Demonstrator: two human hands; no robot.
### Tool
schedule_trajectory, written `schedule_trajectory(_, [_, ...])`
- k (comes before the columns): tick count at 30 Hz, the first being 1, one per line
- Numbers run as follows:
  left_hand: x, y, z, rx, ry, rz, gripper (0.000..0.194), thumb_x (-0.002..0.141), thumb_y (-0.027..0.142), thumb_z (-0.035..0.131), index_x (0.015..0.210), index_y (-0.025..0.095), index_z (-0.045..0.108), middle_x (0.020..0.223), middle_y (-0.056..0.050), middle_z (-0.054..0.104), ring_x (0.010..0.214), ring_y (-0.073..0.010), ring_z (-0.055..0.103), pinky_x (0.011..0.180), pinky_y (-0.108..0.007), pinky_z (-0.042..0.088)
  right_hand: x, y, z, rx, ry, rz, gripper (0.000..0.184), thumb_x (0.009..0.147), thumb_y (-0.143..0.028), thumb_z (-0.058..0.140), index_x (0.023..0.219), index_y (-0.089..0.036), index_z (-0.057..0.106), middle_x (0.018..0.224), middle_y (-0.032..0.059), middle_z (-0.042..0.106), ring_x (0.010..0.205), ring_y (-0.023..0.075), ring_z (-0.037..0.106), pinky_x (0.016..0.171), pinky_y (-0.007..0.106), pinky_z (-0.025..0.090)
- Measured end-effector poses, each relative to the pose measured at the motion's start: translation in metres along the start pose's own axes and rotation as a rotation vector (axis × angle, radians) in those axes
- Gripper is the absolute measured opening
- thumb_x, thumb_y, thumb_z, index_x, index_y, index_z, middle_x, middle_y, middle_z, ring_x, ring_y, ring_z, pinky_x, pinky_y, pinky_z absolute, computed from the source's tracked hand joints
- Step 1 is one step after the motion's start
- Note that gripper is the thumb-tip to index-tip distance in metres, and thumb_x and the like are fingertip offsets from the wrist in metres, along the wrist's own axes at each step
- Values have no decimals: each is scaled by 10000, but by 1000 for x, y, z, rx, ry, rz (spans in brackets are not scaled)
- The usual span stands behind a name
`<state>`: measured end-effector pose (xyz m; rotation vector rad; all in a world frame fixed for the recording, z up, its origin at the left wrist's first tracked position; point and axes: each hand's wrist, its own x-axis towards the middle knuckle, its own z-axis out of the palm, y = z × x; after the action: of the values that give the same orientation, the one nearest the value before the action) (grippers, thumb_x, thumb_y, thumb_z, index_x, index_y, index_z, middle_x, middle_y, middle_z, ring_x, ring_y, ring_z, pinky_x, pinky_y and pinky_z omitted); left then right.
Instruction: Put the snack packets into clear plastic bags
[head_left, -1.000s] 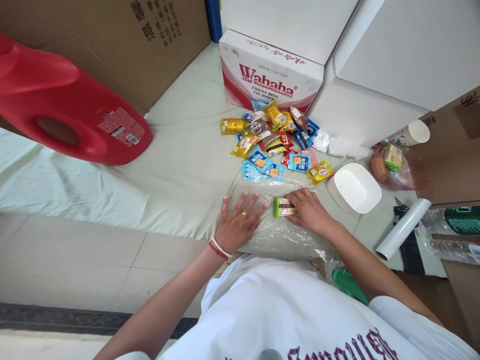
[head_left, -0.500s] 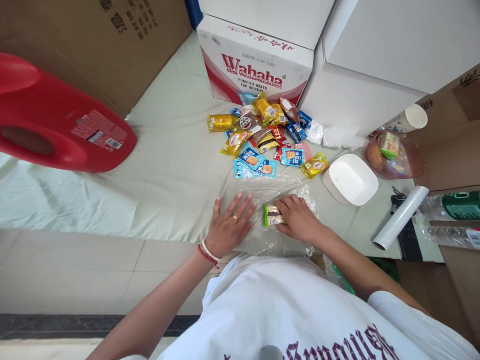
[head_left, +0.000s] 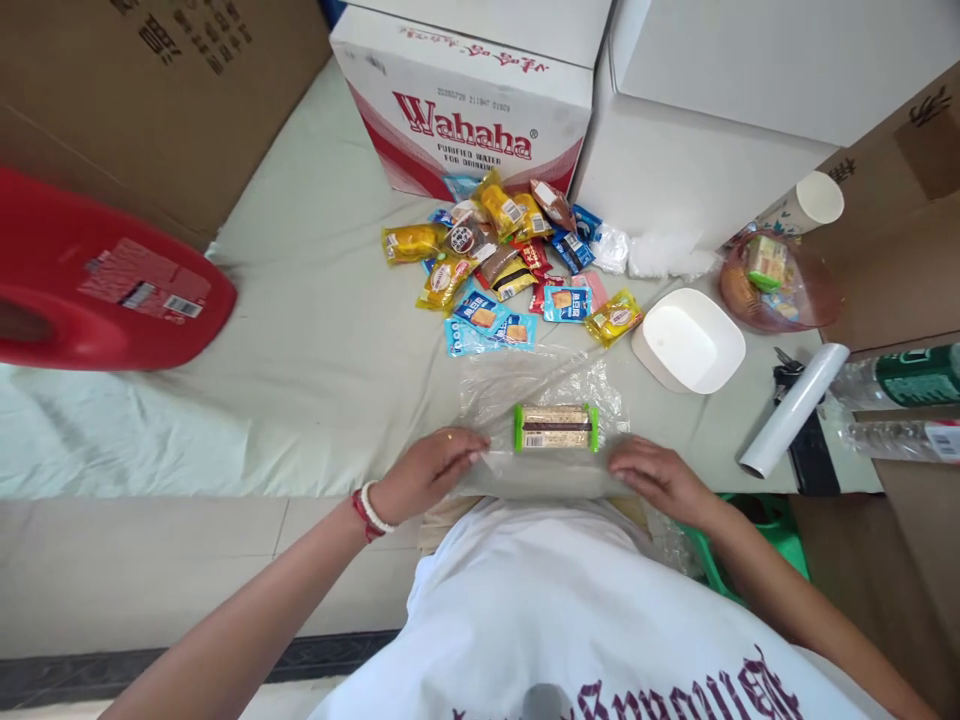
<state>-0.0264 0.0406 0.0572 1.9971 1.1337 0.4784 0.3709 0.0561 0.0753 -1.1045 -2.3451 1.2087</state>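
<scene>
A packaged snack bar [head_left: 556,428] with green ends lies flat on a sheet of clear plastic film [head_left: 491,385] near the table's front edge. My left hand [head_left: 431,470] is at the film's left edge, its fingers pinched together on the plastic. On the opposite side my right hand [head_left: 660,480] grips the film's right edge between thumb and fingers. Neither hand touches the bar. Beyond the film sits a pile of wrapped snacks [head_left: 517,275] in yellow, blue, red and brown packets.
A white plastic bowl [head_left: 688,342] stands right of the snacks, near a translucent reddish bowl [head_left: 814,290] with snacks. A film roll [head_left: 795,410] lies by plastic bottles [head_left: 919,380]. Behind stands a Wahaha carton [head_left: 465,110]. A red jug [head_left: 105,275] is at left.
My right hand has let go of the snack bar and moved right to the film's edge. My left hand has gone from flat and spread to pinching the left edge. The view has shifted slightly.
</scene>
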Motion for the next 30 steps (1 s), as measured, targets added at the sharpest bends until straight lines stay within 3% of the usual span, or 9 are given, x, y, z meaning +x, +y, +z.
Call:
schedule_trajectory(3, [29, 0, -16, 33, 53, -167, 310, 1023, 368, 365, 934, 220, 622, 829, -22, 709, 759, -175, 664, 726, -288, 512, 24, 1, -27, 0, 28, 216, 252, 1039, -405, 479, 1038, -225, 655, 906, 47, 704, 811, 194, 650, 757, 316, 515])
schedule_trajectory(7, [68, -7, -16, 283, 125, -223, 246, 952, 324, 458, 860, 202, 651, 886, -75, 701, 838, -231, 649, 764, -341, 485, 64, -7, -54, -414, -101, 411, 250, 1004, -328, 472, 926, -203, 674, 862, 66, 705, 788, 221, 633, 718, 307, 451])
schedule_trajectory(9, [78, -11, -8, 391, 162, -256, 225, 924, 316, 504, 812, 197, 659, 878, -101, 680, 851, -255, 636, 776, -371, 485, 89, -19, -59, -639, -89, 431, 239, 987, -291, 478, 945, -198, 695, 938, 106, 716, 878, 264, 633, 733, 328, 434])
schedule_trajectory(12, [80, -14, 6, 443, 246, -289, 219, 919, 318, 525, 812, 196, 672, 868, -111, 643, 876, -275, 619, 804, -400, 496, 134, -35, -51, -712, 39, 281, 347, 997, -333, 500, 1275, -178, 638, 1194, 160, 688, 1123, 325, 569, 849, 373, 444])
schedule_trajectory(16, [73, -15, 21, 439, 501, -333, 395, 893, 355, 596, 1214, 128, 635, 1161, -183, 625, 1114, -329, 571, 973, -460, 483, 191, -36, -29, -679, -9, 182, 623, 894, -384, 688, 1438, -124, 530, 1191, 165, 693, 1195, 341, 522, 932, 387, 424])
schedule_trajectory(19, [73, -15, 25, 413, 569, -385, 697, 870, 384, 635, 1462, 75, 434, 1292, -216, 596, 1196, -352, 543, 1015, -489, 460, 212, -31, -25, -621, -140, 263, 339, 855, -258, 698, 1170, -134, 709, 961, 103, 730, 989, 272, 611, 792, 306, 416])
schedule_trajectory(21, [76, -13, 23, 378, 539, -440, 741, 867, 387, 637, 1498, 84, 393, 1229, -189, 642, 1138, -349, 573, 970, -493, 470, 212, -35, -29, -532, -207, 258, 197, 894, -207, 624, 1035, -148, 748, 879, 66, 726, 832, 205, 623, 706, 269, 391])
schedule_trajectory(24, [81, -8, 18, 345, 470, -497, 566, 858, 372, 638, 1374, 151, 562, 1070, -130, 700, 1056, -347, 592, 903, -486, 469, 192, -55, -34, -480, -227, 139, 240, 957, -202, 534, 1053, -168, 751, 849, 46, 714, 748, 169, 610, 672, 253, 371])
schedule_trajectory(30, [64, -14, 9, 279, 462, -401, 161, 836, 277, 625, 936, 217, 736, 1045, -101, 692, 1063, -304, 579, 949, -466, 454, 124, -76, 6, -727, -343, -17, 476, 976, -157, 487, 1412, -298, 613, 1018, 81, 698, 867, 226, 631, 669, 288, 379])
